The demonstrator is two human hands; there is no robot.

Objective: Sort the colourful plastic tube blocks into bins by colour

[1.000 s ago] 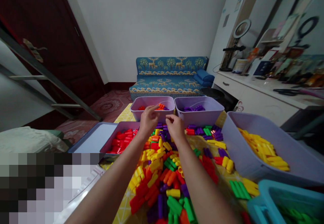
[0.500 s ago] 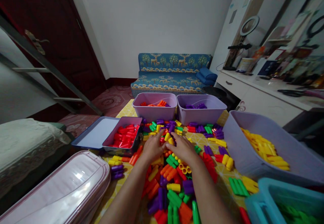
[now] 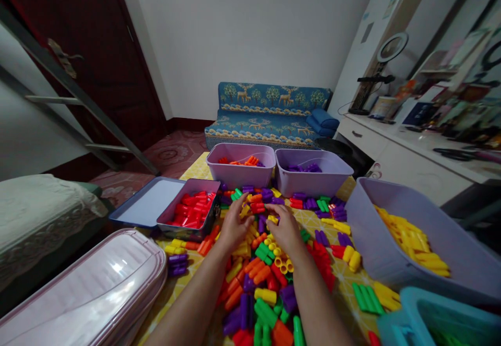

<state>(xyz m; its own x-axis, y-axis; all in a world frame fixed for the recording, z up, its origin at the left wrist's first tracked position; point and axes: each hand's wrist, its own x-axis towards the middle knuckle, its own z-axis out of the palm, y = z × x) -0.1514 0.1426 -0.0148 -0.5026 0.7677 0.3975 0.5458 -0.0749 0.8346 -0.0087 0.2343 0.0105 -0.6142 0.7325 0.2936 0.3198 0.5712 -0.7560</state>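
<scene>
Over a heap of bullet-shaped plastic building blocks in several colours, my left hand point(image 3: 235, 226) reaches in with its fingers apart, beside some yellow blocks point(image 3: 245, 210). My right hand point(image 3: 285, 227) is across from it, fingers bent but spread, next to a small yellow block point(image 3: 273, 219) near the thumb. Neither hand visibly grips anything. Between the fingertips lies a red block point(image 3: 257, 207), and a purple block point(image 3: 262, 224) sits just below. Closer to me are green blocks point(image 3: 265, 253), orange blocks point(image 3: 258, 271) and a bundle of yellow tubes point(image 3: 284, 264).
Two lilac bins point(image 3: 240, 174) point(image 3: 313, 174) stand at the back, holding orange and purple blocks. Left is a tin point(image 3: 191, 226) of red blocks beside stacked pink lids point(image 3: 90, 288). Right are a bin point(image 3: 415, 194) of yellow blocks and a teal bin point(image 3: 407, 314) with green ones.
My hands were close together with thumbs nearly touching; they have moved apart, uncovering blocks between them. The view has shifted slightly.
</scene>
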